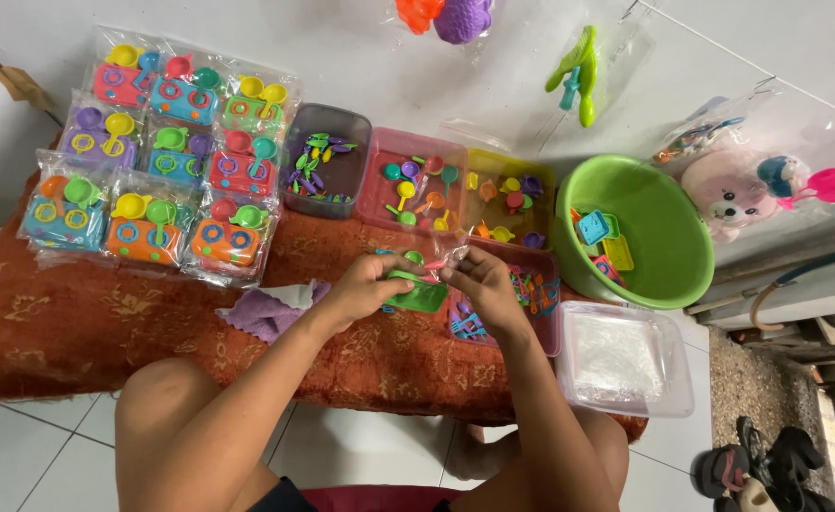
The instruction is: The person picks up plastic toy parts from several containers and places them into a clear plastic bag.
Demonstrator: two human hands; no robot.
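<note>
1. While both hands meet over the front of the red patterned surface [76, 332], the left hand [365, 287] has its fingers closed on a green toy stove [417, 294], and the right hand [482, 284] pinches the edge of a clear bag [450, 258] together with a small pink piece [433, 265] at the mouth of it; neither grip is open.
2. The green toy stove sits between the hands, just above the surface and near the tray of small utensils [531, 289] at the right hand's side; if the bag's mouth folds shut while the stove goes in, I judge that the thin plastic could tear or crumple.
3. The pink piece is held only by the fingertips – a small slip and it could drop among the loose pieces below; finding it again would take time.
4. The right forearm hangs over the tray and close to the clear lidded box [624, 358], which overhangs the surface's edge; a careless elbow could push it to the tiled floor [28, 455].
5. The packed toy sets [152, 161] lie well apart at the far left – I see little risk there.
</note>
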